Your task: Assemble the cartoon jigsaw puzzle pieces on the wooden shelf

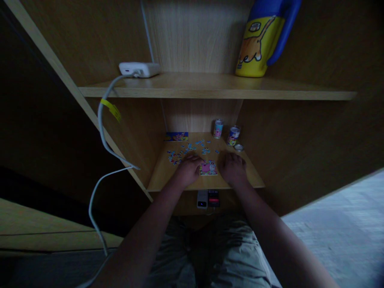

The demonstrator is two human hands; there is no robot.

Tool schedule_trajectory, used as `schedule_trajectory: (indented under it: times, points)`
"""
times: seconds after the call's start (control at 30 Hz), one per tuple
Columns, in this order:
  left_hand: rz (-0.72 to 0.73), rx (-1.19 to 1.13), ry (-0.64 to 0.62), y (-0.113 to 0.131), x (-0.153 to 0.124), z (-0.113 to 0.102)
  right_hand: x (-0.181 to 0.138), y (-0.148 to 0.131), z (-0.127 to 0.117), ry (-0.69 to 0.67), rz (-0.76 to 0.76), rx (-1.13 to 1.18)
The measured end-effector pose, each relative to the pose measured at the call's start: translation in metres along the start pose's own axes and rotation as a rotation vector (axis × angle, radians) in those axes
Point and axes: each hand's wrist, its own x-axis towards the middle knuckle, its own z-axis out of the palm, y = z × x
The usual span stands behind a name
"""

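On the lower shelf lies a partly joined jigsaw puzzle (208,168) with a pink figure on it. My left hand (189,169) is at its left edge, fingers drawn together at the border as if round a puzzle piece, which is mostly hidden. To the right of the puzzle, my right hand (233,167) rests on the shelf, palm down and fingers loosely apart, with nothing visible in it. Loose puzzle pieces (189,148) are scattered behind and left of my left hand. A picture card (177,137) lies at the back left.
Two small printed cans (218,129) (233,136) stand at the back right, beside a round metal lid (239,147). The upper shelf (195,88) holds a white adapter (139,69) with a hanging cable (100,120), and a blue-yellow jug (259,44). Two small devices (202,199) (213,199) sit below.
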Motion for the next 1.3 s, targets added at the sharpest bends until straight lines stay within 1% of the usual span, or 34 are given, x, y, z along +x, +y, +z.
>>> schedule_trajectory:
  times: [0.13, 0.23, 0.4, 0.6, 0.83, 1.1, 1.3]
  points:
    - [-0.118, 0.113, 0.048, -0.001, 0.000, 0.001, 0.002, 0.002, 0.004, -0.017, -0.030, 0.004]
    - [-0.167, 0.167, 0.073, -0.004, -0.001, 0.003, 0.002, 0.003, 0.007, 0.010, -0.061, -0.002]
    - [-0.181, 0.119, 0.025, -0.005, -0.001, 0.004, 0.001, 0.004, 0.009, 0.042, -0.077, 0.019]
    - [-0.187, 0.104, 0.022, -0.001, 0.000, 0.002, 0.003, 0.005, 0.008, -0.036, -0.058, 0.034]
    - [-0.178, 0.147, 0.004, -0.001, 0.001, 0.001, 0.003, 0.005, 0.006, -0.032, -0.067, 0.013]
    - [-0.212, 0.165, -0.028, 0.005, 0.002, -0.004, 0.005, -0.001, 0.000, -0.113, -0.033, -0.051]
    - [-0.211, 0.157, -0.020, 0.005, 0.002, -0.003, 0.005, -0.003, -0.005, -0.130, -0.005, -0.069]
